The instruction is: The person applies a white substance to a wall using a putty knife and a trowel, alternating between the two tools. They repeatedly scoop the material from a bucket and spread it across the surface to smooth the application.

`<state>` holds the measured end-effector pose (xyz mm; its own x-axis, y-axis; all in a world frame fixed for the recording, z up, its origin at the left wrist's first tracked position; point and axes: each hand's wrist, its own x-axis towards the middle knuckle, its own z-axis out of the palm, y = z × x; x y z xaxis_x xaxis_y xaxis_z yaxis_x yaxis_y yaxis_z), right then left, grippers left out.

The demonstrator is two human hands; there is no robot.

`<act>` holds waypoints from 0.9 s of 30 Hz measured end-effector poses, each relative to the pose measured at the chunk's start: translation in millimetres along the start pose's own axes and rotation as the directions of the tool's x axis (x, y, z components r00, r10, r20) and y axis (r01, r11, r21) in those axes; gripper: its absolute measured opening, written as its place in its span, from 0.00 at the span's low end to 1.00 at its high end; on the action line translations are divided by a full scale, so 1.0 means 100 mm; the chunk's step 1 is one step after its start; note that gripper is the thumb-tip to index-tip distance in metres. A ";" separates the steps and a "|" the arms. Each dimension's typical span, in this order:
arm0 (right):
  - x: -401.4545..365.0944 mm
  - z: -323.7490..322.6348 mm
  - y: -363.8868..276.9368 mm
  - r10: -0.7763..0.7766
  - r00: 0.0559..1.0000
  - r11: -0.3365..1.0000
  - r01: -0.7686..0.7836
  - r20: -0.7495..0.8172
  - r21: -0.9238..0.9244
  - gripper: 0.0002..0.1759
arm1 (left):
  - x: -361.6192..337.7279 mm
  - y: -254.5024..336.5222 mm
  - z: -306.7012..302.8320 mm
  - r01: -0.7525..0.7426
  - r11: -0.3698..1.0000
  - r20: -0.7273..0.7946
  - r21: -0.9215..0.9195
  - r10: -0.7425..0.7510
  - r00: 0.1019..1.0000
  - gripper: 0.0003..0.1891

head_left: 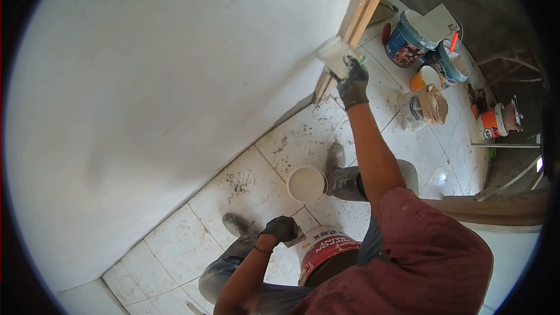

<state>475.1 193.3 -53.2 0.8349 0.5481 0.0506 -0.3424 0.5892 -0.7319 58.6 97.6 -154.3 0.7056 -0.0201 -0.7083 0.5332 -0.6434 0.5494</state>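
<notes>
My right hand point(354, 86), in a dark glove, is closed around a wide putty knife point(336, 57). Its pale blade meets the white wall point(192, 76) beside the wooden door frame point(368, 7), slightly blurred. Down by my knee, my gloved left hand point(280, 229) is closed on a flat scraper point(296, 238), mostly hidden behind the fingers. A white bucket point(307, 184) holding off-white paste stands on the floor between my boots. Beneath me is a red and white paint bucket point(326, 246), partly covered by my body.
Beyond the door frame are a blue paint bucket point(403, 44) with a board on top, another blue bucket point(452, 65), a yellow tub point(426, 77) and an opened paper bag point(433, 105). An orange and white bucket point(492, 122) stands farther right. White floor tiles point(233, 189) carry dark smudges.
</notes>
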 end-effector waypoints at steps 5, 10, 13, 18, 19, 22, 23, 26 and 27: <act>-0.32 -0.56 0.72 0.323 0.879 0.940 -0.342 -0.349 0.008 0.18 | 0.01 -0.05 0.00 0.032 0.999 -0.038 0.029 -0.031 0.999 0.20; -0.04 -0.56 0.95 0.368 0.885 0.914 -0.400 -0.287 -0.062 0.19 | -0.01 -0.07 0.00 0.029 0.999 -0.043 0.018 -0.028 0.999 0.20; 0.41 -0.03 0.73 0.342 0.877 0.895 -0.413 -0.338 -0.169 0.12 | -0.02 -0.02 -0.10 0.057 0.998 -0.036 -0.005 -0.057 0.998 0.20; -0.05 -0.25 0.41 0.107 0.994 0.992 -0.109 -0.037 -0.068 0.10 | 0.00 -0.02 -0.09 0.057 0.997 0.020 -0.046 -0.056 0.998 0.23; -0.11 -0.53 0.55 0.088 0.990 0.987 -0.102 -0.109 -0.126 0.12 | 0.00 -0.01 -0.12 0.074 0.995 0.024 -0.063 -0.073 0.997 0.23; -0.22 -1.04 1.08 -0.080 0.970 0.871 -0.045 -0.232 -0.489 0.16 | -0.01 -0.04 -0.10 0.057 0.998 0.000 -0.030 -0.057 0.998 0.23; -0.21 -1.04 1.15 -0.194 0.961 0.659 -0.022 -0.198 -0.752 0.16 | -0.02 -0.05 -0.09 0.060 0.998 0.006 -0.032 -0.059 0.998 0.23; -0.14 -0.95 1.34 -0.204 0.950 0.849 0.051 -0.237 -0.526 0.16 | -0.03 -0.06 -0.10 0.083 0.994 0.001 -0.078 -0.083 0.997 0.22; -0.03 -0.93 1.43 -0.348 0.920 0.759 0.163 -0.181 -0.631 0.17 | -0.04 -0.05 -0.13 0.093 0.993 0.009 -0.068 -0.092 0.996 0.21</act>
<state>463.4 220.6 -221.1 0.9652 0.1915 0.1784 0.1481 0.1622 -0.9756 59.1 110.8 -148.1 0.6491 0.0323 -0.7600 0.6269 -0.5887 0.5104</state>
